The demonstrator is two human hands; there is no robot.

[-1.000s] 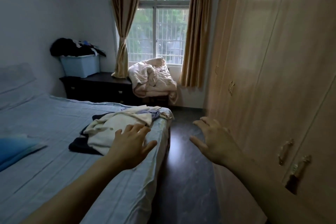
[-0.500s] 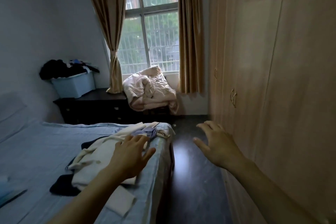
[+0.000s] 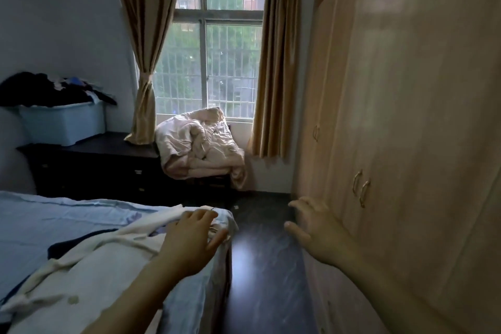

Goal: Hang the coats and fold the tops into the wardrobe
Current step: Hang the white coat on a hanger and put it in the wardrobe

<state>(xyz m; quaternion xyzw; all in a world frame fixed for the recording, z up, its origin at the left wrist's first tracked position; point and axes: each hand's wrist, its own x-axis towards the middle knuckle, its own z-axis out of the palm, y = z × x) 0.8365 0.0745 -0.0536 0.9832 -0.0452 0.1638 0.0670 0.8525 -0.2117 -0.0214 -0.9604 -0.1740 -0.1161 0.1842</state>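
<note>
Pale blue plastic storage bin (image 3: 62,125), past the far edge of the bed (image 3: 54,214) and off to the left: heaped above its rim with dark clothes (image 3: 48,88), a few lighter bits among them, too dim to sort. Bin sits on the surface of a black wooden dresser (image 3: 95,163) that runs along beyond the bed. On the bed's blue sheet, at its near right corner: a rumpled cream-white garment (image 3: 89,260) lying over a dark navy garment (image 3: 62,248); more pale cloth bunched at the corner itself, kind unclear. Left hand (image 3: 189,241) over that corner pile, fingers (image 3: 202,215) spread and loose, gripping nothing; contact with the cloth cannot be judged. Right hand (image 3: 317,228) off the bed's right side, above the dark glossy floor (image 3: 265,266), fingers (image 3: 301,203) splayed, palm down, holding nothing. Light wooden wardrobe (image 3: 406,116) across the floor strip from the bed, doors closed, paired metal handles (image 3: 360,188) showing. Beyond the bed's far right corner: a crumpled pinkish quilt (image 3: 200,146) covering a seat, under the barred window (image 3: 230,68) with tan curtains (image 3: 146,49). Bed cut off by the frame's left and lower edges.
</note>
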